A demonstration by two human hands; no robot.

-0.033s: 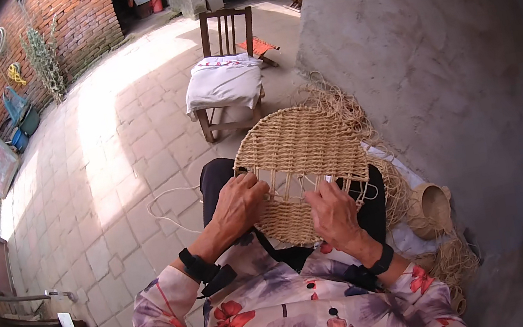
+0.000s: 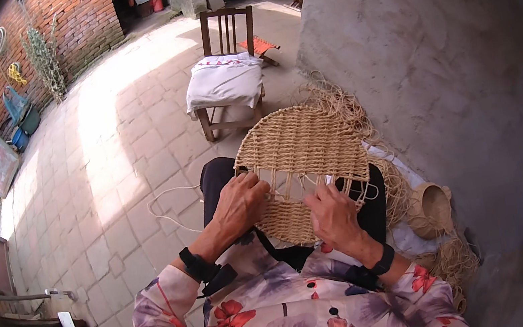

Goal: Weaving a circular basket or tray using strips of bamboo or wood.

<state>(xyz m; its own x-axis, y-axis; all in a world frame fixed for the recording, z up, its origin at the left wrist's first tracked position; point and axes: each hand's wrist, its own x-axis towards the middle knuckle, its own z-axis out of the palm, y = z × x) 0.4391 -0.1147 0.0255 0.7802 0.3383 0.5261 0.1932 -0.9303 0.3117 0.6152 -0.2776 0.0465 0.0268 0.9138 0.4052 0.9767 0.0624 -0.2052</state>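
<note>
A rounded woven mat [image 2: 309, 139] of straw-coloured cord lies across my lap, tilted over my dark-trousered knees. Between its wide far part and smaller near part runs an open gap crossed by bare lengthwise cords. At the left end of this gap, my left hand [image 2: 240, 200] is closed on the mat's edge, fingertips turned under and partly hidden. My right hand [image 2: 334, 213] is at the gap's right side, fingers bent together and slightly blurred; whatever strand they pinch is too small to make out. A thin loose cord [image 2: 159, 214] trails off to the left over the paving.
A tangled heap of cord [image 2: 391, 191] lies to the right along the grey wall [image 2: 437, 69], with a tan woven pot-shaped thing [image 2: 429, 209] beside it. Ahead stands a wooden chair [image 2: 230, 87] draped in white cloth, with a red-topped folding stool [image 2: 261, 46] behind.
My right hand's fingertips have shifted very slightly left and look more blurred. The left hand and the mat have hardly moved.
</note>
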